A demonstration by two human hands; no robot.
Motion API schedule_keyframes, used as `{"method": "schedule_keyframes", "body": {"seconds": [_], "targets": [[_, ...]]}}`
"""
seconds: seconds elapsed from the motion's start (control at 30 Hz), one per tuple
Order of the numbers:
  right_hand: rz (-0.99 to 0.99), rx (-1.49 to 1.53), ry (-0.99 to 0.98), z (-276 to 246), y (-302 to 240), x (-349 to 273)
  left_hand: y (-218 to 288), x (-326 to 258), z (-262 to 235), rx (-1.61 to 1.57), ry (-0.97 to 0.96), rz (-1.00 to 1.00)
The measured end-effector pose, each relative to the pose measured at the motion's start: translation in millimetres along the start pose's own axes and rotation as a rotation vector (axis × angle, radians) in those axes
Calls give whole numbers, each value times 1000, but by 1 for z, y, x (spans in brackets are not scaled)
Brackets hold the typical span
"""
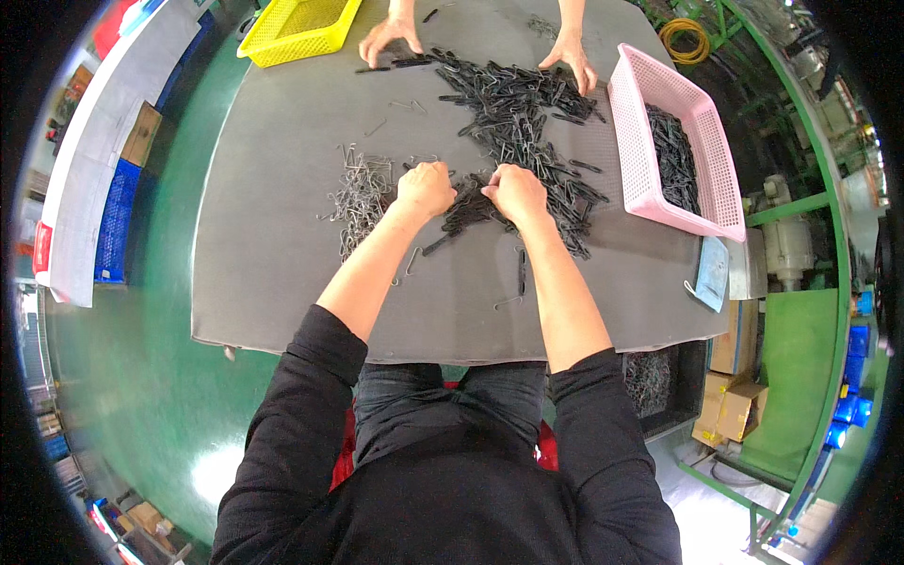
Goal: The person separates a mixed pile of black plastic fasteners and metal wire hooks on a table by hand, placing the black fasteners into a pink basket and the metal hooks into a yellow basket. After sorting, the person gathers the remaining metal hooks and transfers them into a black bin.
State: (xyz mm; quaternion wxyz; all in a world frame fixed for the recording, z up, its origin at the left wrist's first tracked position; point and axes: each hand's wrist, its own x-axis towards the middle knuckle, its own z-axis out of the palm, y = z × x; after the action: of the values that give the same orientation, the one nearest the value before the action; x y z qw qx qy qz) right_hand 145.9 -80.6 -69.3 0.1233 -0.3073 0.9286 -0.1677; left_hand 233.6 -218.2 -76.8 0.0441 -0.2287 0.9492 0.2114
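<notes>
A large pile of slim black pieces with bent metal wire ends spreads over the grey table. My left hand is closed at the left edge of a smaller black cluster, its fingertips turned away from view. Facing it, my right hand has thumb and fingers pressed together on the cluster's other side. What either hand grips is hidden. Left of my left hand lies a heap of bare bent wire hooks. One black piece with a hook rests nearer to me, below my right hand.
Across the table, a co-worker's two hands reach to the pile's far side. A pink basket holding more black pieces stands at right, a blue face mask beside it. Far left sits a yellow basket. Beneath the table's right is a dark crate.
</notes>
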Motion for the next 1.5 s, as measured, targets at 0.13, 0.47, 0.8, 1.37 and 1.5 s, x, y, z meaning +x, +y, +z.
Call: {"method": "schedule_keyframes", "body": {"seconds": [0.13, 0.47, 0.8, 1.37, 1.5], "targets": [[20, 732, -119, -10, 27, 1, -30, -5, -18, -485, -55, 110], [344, 938, -335, -32, 43, -30, -68, -3, -44, -1117, -193, -135], [62, 1469, -571, -26, 27, -30, -57, 2, -37, 61, -9, 290], [-172, 33, -160, -26, -19, -11, -31, -27, -4, -209, 40, 126], [-335, -109, -123, 1, -15, -4, -29, -16, -2, -258, -18, 55]]}}
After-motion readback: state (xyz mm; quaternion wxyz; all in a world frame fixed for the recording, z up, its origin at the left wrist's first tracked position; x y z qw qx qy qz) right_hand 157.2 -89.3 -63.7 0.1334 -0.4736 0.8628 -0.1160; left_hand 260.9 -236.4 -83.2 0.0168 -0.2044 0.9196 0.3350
